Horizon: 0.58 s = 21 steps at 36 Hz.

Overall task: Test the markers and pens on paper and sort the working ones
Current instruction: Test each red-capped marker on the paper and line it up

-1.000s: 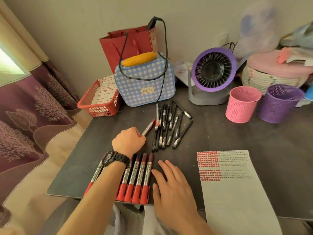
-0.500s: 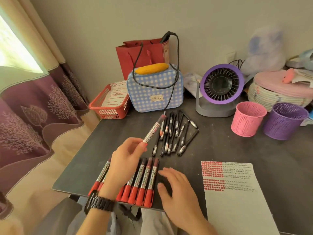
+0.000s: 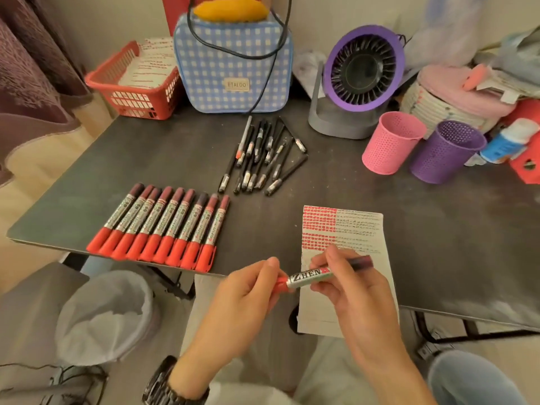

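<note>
A red marker [image 3: 311, 276] with a silver label is held level in front of me, just over the table's near edge. My left hand [image 3: 242, 302] grips its red cap end. My right hand [image 3: 347, 285] pinches the barrel, fingers curled around it, above the lower part of the test paper [image 3: 344, 276]. The paper carries rows of red and black marks at its top. Several red markers [image 3: 163, 226] lie side by side at the table's left front. A pile of black pens [image 3: 263, 159] lies behind them at the middle.
A pink cup [image 3: 390, 143] and a purple cup [image 3: 444, 152] stand at the right. Behind are a purple fan [image 3: 359, 74], a blue checked bag [image 3: 233, 62] and a red basket [image 3: 134, 86]. A lined bin [image 3: 108, 314] sits below the dark table [image 3: 438, 229].
My left hand lifted one red marker from near the pens and brought it toward me. My right hand left the table and took hold of the marker's barrel over the paper.
</note>
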Each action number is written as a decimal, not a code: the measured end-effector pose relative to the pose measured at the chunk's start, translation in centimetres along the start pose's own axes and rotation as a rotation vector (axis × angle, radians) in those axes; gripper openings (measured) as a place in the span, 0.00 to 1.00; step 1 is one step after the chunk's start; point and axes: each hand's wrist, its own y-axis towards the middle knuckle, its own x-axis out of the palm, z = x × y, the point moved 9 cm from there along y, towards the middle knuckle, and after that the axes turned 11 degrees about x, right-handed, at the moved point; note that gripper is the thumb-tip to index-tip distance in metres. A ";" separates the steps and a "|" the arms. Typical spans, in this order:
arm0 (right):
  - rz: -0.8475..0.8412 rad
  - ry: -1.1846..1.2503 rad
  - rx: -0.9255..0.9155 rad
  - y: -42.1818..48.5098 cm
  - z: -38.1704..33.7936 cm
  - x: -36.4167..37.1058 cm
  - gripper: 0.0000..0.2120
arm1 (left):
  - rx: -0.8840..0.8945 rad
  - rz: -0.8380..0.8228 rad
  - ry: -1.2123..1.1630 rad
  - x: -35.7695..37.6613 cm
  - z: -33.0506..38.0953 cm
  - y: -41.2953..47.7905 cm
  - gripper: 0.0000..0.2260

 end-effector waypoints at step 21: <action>0.236 0.970 0.260 -2.5 3.9 -1.0 0.12 | 0.312 0.277 0.750 3.5 3.0 -1.0 0.23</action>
